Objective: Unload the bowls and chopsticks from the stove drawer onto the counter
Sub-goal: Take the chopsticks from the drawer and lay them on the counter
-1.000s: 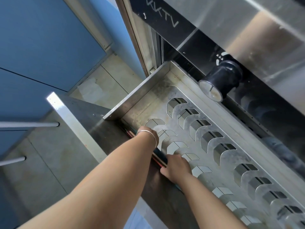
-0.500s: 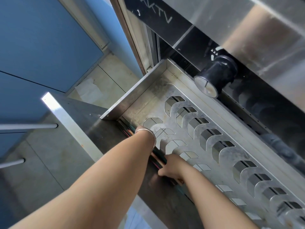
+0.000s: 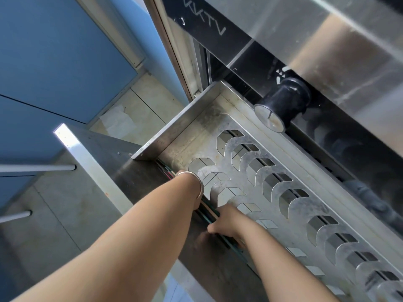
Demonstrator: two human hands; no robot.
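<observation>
Right hand grip on chopsticks, knuckles up.

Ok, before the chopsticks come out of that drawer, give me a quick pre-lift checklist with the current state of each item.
1. Drawer pulled open: ok.
2. Chopsticks reachable in the narrow front channel: ok.
3. Right hand on the chopsticks: ok, fingers reach into the channel.
4. Left hand grip: cannot tell, hidden below the wrist with the bracelet.
5. Rack free of bowls: ok, visible slots hold none.
6. Space on the counter: cannot tell, out of view.
</observation>
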